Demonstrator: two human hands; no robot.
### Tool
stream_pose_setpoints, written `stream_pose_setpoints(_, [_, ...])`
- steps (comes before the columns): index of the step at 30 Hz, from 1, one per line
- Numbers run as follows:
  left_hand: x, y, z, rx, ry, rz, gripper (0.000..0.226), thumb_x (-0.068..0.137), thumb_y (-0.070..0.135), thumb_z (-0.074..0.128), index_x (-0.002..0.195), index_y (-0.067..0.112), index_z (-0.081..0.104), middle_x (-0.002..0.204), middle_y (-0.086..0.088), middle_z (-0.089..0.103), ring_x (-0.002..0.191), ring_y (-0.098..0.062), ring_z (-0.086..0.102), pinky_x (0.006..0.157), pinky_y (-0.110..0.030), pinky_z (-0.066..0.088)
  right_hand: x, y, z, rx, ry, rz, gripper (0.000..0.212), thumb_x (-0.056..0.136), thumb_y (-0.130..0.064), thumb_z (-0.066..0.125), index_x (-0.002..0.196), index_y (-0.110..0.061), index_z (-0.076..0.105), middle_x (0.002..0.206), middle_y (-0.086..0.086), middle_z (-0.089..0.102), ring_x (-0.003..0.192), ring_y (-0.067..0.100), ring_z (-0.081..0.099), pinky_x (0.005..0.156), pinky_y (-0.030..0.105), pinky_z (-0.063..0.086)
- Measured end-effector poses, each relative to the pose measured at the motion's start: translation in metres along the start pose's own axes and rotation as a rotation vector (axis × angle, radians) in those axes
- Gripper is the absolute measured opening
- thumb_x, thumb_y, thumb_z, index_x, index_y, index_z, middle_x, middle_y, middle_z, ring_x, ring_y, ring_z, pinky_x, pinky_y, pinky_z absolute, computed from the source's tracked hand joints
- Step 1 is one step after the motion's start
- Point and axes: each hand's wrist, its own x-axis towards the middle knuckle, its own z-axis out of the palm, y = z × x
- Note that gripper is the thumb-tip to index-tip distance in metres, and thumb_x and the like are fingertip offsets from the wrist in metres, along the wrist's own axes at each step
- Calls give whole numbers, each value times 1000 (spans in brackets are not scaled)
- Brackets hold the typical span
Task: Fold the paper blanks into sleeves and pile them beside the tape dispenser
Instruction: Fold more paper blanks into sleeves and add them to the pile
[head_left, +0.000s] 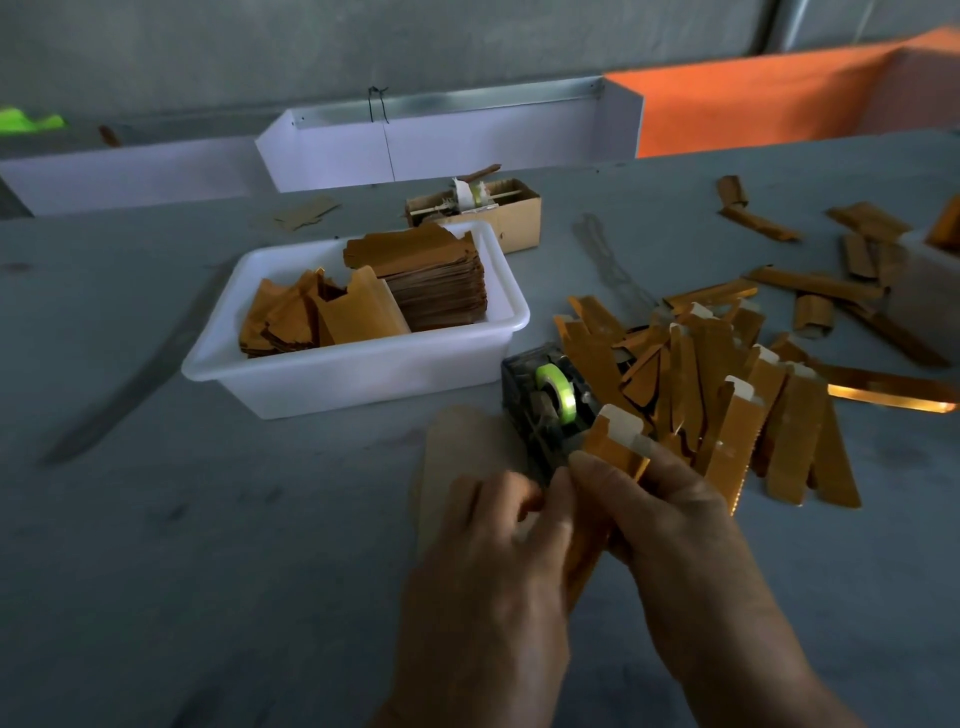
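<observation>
Low in the middle of the frame, the left hand (493, 525) and the right hand (670, 509) meet around one gold paper blank (615, 447), so the step in hand looks like folding it into a sleeve. The right hand's fingers (597, 470) are curled round the strip and pinch its upper end, where the white flap sticks up. The left hand's fingers (558, 499) are curled in against the strip's lower part and seem to press the fold (the blur hides exactly how). The next move likely calls for closing the seam, then laying the piece on the pile.

Just beyond the hands stands the tape dispenser (550, 400) with its green roll, and a flat brown card (462, 447) lies on the counter (234, 519) to its left. To the dispenser's right, touching it, sprawls the pile of finished sleeves (727, 389). Farther back, centre-left, a white tub (363, 374) holds unfolded blanks (431, 280), with a cardboard box (514, 213) behind it.
</observation>
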Motion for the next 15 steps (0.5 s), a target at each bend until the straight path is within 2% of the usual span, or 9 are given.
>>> stream_pose_setpoints(2, [5,-4,-10,-404,-38,-165,29,78,20,76,101,36,70,86,16,66,78,-2,65,57,-10,46,-2,-1,0,73,-33,5,18,67,-30,64,72,-13,63,70,12,60,70,28,60,70,37,55])
stream_pose_setpoints(3, [7,-8,-10,-618,-78,-295,19,83,20,72,92,37,69,82,16,68,68,1,65,52,-8,44,-3,-2,2,103,-49,2,17,67,-30,64,70,-14,61,69,11,57,69,27,57,73,40,54])
stream_pose_setpoints(5, [10,-17,-10,-906,-181,-484,13,84,18,71,80,30,68,73,7,71,54,-6,66,48,-17,47,-4,-3,3,104,-62,-8,17,67,-31,64,70,-15,60,67,9,54,66,22,55,71,35,54])
stream_pose_setpoints(8, [15,-24,-11,-1024,-271,-583,19,79,11,74,72,28,69,66,-1,70,61,-15,69,58,-27,53,-3,-1,4,96,-55,13,18,64,-29,66,71,-15,59,64,5,53,60,14,55,66,31,49])
stream_pose_setpoints(10, [16,-25,-11,-1050,-312,-563,20,79,11,75,69,26,69,63,1,68,60,-13,68,57,-23,52,-2,-1,2,140,-45,53,17,65,-28,67,72,-15,61,61,4,51,56,12,54,61,28,47])
stream_pose_setpoints(13, [16,-21,-14,-1204,-396,-545,4,76,20,73,72,19,72,70,-4,71,65,-14,68,59,-23,53,1,-5,-1,136,-21,81,16,74,-35,63,65,-21,65,55,1,51,49,9,53,53,23,45])
stream_pose_setpoints(15, [17,-19,-15,-1314,-439,-554,9,73,24,69,73,16,74,74,-7,72,68,-15,68,60,-24,55,4,-8,-3,111,-31,76,23,78,-38,60,62,-22,63,52,-1,49,46,8,51,51,21,44])
